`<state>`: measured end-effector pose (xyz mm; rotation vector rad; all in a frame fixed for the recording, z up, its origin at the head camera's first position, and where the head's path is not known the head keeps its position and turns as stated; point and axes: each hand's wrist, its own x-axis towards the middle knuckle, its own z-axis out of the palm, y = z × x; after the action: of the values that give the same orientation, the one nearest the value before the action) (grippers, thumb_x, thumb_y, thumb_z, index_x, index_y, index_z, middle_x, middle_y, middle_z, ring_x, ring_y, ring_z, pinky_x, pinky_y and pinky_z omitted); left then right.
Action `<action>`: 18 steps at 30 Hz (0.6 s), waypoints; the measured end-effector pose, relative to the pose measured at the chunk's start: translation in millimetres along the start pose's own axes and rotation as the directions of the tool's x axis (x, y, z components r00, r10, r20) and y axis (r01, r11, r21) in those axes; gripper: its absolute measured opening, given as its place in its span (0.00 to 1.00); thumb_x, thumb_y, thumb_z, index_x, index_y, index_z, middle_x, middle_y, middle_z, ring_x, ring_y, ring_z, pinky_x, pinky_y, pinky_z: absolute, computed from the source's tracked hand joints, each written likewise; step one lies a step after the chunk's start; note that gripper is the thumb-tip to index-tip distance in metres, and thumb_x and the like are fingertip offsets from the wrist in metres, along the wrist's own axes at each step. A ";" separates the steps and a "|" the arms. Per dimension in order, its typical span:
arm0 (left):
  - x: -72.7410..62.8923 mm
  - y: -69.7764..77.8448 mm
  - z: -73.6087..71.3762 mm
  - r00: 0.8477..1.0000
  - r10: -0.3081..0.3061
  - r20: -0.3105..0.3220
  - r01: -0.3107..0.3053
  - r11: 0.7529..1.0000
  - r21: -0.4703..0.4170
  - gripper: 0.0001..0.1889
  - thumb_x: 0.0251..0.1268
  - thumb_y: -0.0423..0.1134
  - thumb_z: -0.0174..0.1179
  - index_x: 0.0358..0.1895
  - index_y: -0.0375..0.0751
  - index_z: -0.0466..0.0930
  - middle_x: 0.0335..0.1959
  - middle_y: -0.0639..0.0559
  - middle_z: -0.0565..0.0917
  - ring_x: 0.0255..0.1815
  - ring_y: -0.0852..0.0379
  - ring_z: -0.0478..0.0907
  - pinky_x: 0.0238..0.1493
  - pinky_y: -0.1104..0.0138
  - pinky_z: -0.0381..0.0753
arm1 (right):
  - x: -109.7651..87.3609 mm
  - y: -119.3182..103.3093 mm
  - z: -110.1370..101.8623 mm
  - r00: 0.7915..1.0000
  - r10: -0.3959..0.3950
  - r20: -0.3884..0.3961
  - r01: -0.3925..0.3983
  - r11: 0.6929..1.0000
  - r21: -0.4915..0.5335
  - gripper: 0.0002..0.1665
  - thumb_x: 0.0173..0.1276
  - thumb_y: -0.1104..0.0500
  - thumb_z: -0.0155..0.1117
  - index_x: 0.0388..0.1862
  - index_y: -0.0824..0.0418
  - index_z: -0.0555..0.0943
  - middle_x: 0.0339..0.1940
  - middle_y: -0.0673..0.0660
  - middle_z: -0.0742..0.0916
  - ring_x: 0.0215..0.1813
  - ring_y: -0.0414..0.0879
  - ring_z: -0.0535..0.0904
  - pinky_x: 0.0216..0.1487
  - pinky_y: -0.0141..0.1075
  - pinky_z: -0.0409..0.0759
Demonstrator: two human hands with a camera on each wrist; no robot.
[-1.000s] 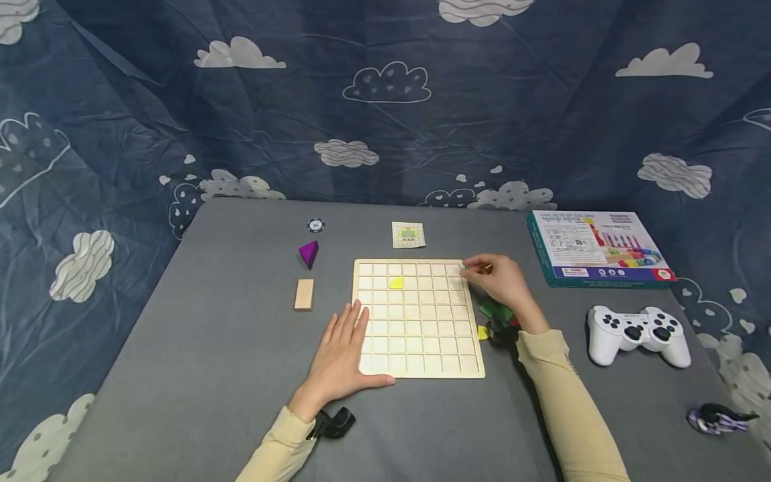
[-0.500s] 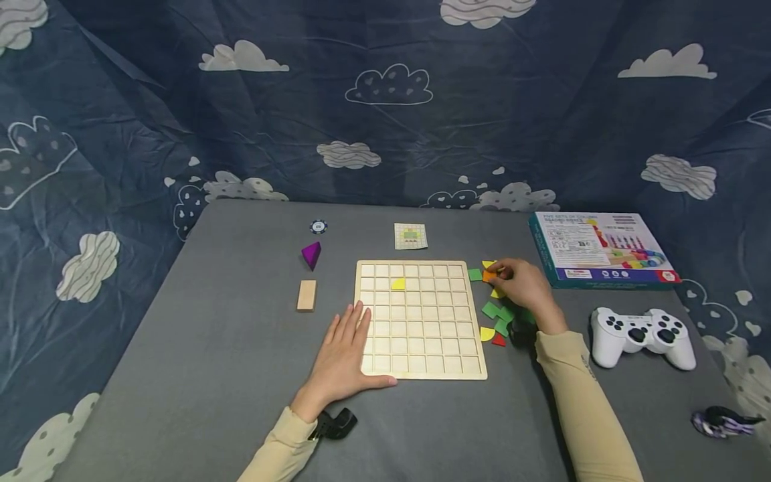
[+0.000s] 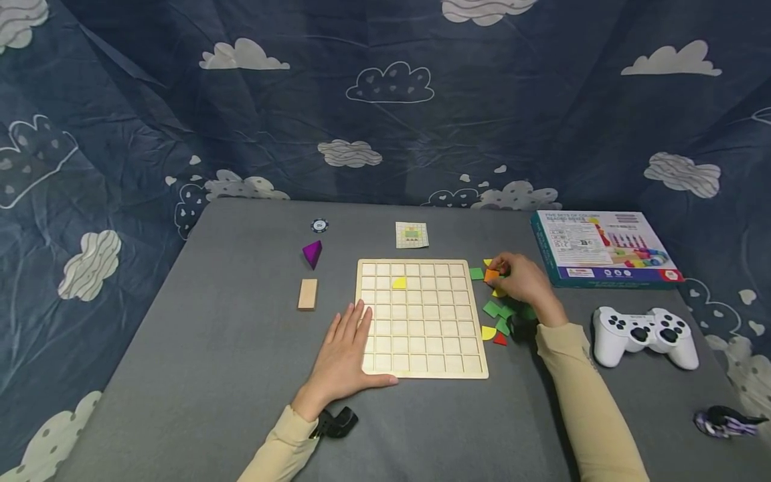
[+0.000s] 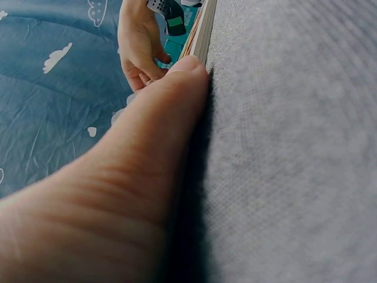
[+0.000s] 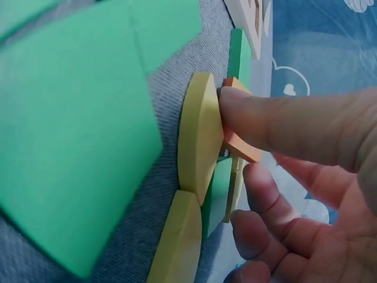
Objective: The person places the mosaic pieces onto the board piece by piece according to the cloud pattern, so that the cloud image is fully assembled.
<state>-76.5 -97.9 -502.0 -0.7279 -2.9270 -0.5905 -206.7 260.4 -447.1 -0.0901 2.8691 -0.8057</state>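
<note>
A wooden grid board (image 3: 430,328) lies on the grey table, with one yellow tile (image 3: 399,283) set in an upper cell. Fingers straight and spread, my left hand (image 3: 340,355) rests on the board's lower left corner; its thumb lies along the near edge. My right hand (image 3: 523,278), beyond the board's right side, pinches an orange tile (image 5: 240,146) that tilts between thumb and fingers. Around it lie green tiles (image 3: 491,308), yellow rounded tiles (image 5: 199,138) and a red tile (image 3: 500,339). The right hand covers part of this group.
A small pattern card (image 3: 412,235) lies behind the board. To the left are a wooden block (image 3: 307,294), a purple pyramid (image 3: 312,254) and a poker chip (image 3: 320,225). A box (image 3: 605,248), a white game controller (image 3: 644,337) and a purple-black object (image 3: 727,422) occupy the right side.
My right hand has moved from the board's upper right corner rightward to the loose tiles and taken hold of the orange one. The left hand stays in place.
</note>
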 end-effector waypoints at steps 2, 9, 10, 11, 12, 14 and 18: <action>0.2 0.0 -0.4 1.000 -0.001 0.000 0.001 1.000 -0.004 0.65 0.41 0.78 0.58 0.75 0.34 0.45 0.76 0.40 0.45 0.75 0.46 0.38 0.72 0.55 0.37 | -1.1 -1.5 0.7 1.000 0.000 -0.017 0.000 1.000 0.008 0.14 0.59 0.59 0.69 0.42 0.63 0.78 0.36 0.61 0.79 0.35 0.54 0.71 0.31 0.41 0.66; 0.5 1.1 -1.0 1.000 0.006 -0.009 -0.007 1.000 -0.003 0.65 0.41 0.77 0.59 0.75 0.33 0.45 0.76 0.40 0.45 0.75 0.45 0.39 0.72 0.55 0.38 | -15.2 -5.5 4.8 0.989 -0.011 -0.147 0.017 0.999 0.039 0.11 0.60 0.59 0.70 0.37 0.62 0.78 0.32 0.59 0.82 0.31 0.52 0.74 0.29 0.40 0.67; 0.7 1.1 -1.1 1.000 0.007 -0.010 -0.007 1.000 -0.002 0.65 0.40 0.77 0.59 0.75 0.33 0.45 0.76 0.39 0.45 0.75 0.45 0.40 0.72 0.54 0.38 | -17.2 -6.3 5.7 0.983 -0.022 -0.181 0.030 0.999 0.044 0.11 0.60 0.60 0.70 0.37 0.63 0.79 0.32 0.60 0.82 0.31 0.52 0.73 0.28 0.40 0.66; 0.9 1.1 -1.2 1.000 0.007 -0.009 -0.007 1.000 -0.001 0.65 0.40 0.77 0.58 0.75 0.33 0.45 0.76 0.40 0.45 0.75 0.45 0.39 0.72 0.55 0.38 | -19.1 -7.8 6.8 0.975 -0.035 -0.217 0.047 0.998 0.050 0.11 0.60 0.60 0.70 0.38 0.64 0.79 0.32 0.60 0.82 0.30 0.52 0.73 0.28 0.39 0.66; 0.9 1.1 -1.4 1.000 0.006 -0.007 -0.006 1.000 0.001 0.65 0.40 0.77 0.58 0.75 0.34 0.45 0.76 0.40 0.45 0.75 0.46 0.39 0.72 0.55 0.38 | -20.5 -9.5 8.2 0.967 -0.050 -0.248 0.067 0.996 0.061 0.11 0.60 0.61 0.70 0.38 0.64 0.80 0.31 0.60 0.82 0.29 0.51 0.72 0.27 0.39 0.66; 0.6 1.0 -1.9 1.000 0.003 -0.004 -0.003 1.000 -0.001 0.66 0.40 0.77 0.58 0.75 0.34 0.45 0.76 0.40 0.45 0.75 0.46 0.39 0.72 0.55 0.38 | -22.6 -15.1 11.3 0.952 -0.086 -0.294 0.118 0.989 0.093 0.12 0.60 0.61 0.70 0.38 0.66 0.80 0.30 0.60 0.82 0.27 0.50 0.70 0.24 0.38 0.65; -0.2 0.7 -2.3 1.000 -0.005 0.001 0.005 1.000 -0.003 0.66 0.40 0.77 0.58 0.75 0.34 0.44 0.76 0.40 0.45 0.75 0.46 0.38 0.72 0.55 0.37 | -21.8 -32.3 20.2 0.945 -0.144 -0.292 0.200 0.965 0.171 0.12 0.58 0.60 0.72 0.35 0.65 0.81 0.25 0.57 0.80 0.23 0.48 0.68 0.20 0.36 0.65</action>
<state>-76.1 -98.2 -499.7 -0.7218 -2.9304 -0.5948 -181.3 224.7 -444.3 -0.2248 3.0497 -1.2263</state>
